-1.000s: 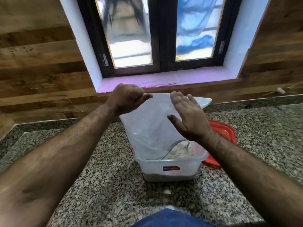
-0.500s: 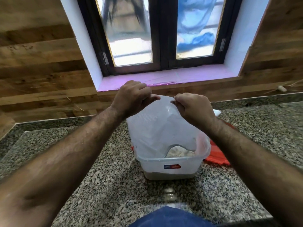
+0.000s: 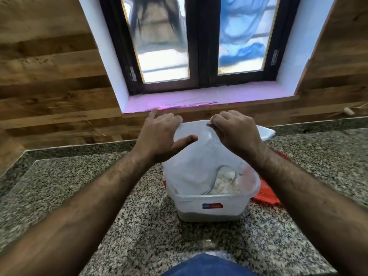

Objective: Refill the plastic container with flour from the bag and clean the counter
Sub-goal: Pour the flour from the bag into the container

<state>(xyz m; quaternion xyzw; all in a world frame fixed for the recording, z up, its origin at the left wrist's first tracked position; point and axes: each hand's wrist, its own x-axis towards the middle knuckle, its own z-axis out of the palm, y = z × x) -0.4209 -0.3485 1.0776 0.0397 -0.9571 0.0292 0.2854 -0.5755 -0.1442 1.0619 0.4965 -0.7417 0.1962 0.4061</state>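
A clear plastic container (image 3: 211,208) with a small blue and red label stands on the granite counter (image 3: 139,236). A translucent white flour bag (image 3: 195,156) hangs upside down over it, its mouth inside the container, where pale flour (image 3: 225,186) lies. My left hand (image 3: 159,136) holds the bag's upper left edge with its fingers, thumb stretched out across the bag. My right hand (image 3: 237,134) pinches the upper right edge. Both hands are at the bag's raised bottom end.
A red lid (image 3: 266,196) lies flat behind and to the right of the container. A white object (image 3: 265,133) sits at the counter's back. Wooden wall panels and a window with a pink sill (image 3: 199,98) stand behind.
My right hand, open beside the bag a second ago, has closed on the bag's top edge. Both hands have lifted the bag higher. My left thumb has spread out.
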